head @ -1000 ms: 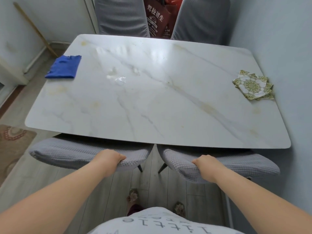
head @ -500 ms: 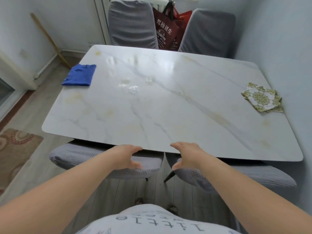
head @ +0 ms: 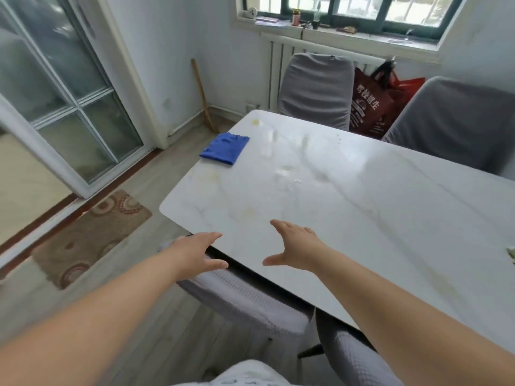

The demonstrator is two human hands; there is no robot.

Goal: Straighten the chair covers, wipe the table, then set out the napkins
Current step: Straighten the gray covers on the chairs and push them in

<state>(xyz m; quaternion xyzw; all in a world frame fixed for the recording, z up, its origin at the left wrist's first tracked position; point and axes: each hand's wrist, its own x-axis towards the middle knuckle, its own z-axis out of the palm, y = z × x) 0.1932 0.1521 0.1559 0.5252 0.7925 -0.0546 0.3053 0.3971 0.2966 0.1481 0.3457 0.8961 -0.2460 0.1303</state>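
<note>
Swinging left, my view has turned off its square-on look at the table (head: 362,218) and now takes in the glass door (head: 64,107) and the rug (head: 92,232) on the floor beside it. I read that as the turn from the first job to the second. A second ago both hands were clamped on the two near chair covers, and now both are off them. The near-left chair cover (head: 245,299) and the near-right chair cover (head: 348,355) sit tucked under the table's near edge, smooth as far as I can see. The far chairs (head: 315,90) are covered too, though I cannot judge their fit from here.

My left hand (head: 195,256) hangs at the table's near-left corner, fingers spread, holding nothing; whether it touches the edge I cannot tell. My right hand (head: 295,247) is over the top just inside the near edge, splayed and empty as well.

The blue cloth (head: 225,148) lies folded at the far-left end, right against the table's left edge. The stretch of top between my hands and the cloth carries only smears, and the floor along that left side is open for a step. The napkins (head: 511,253) have slid to a sliver at the right border of my view, well apart from both hands.
</note>
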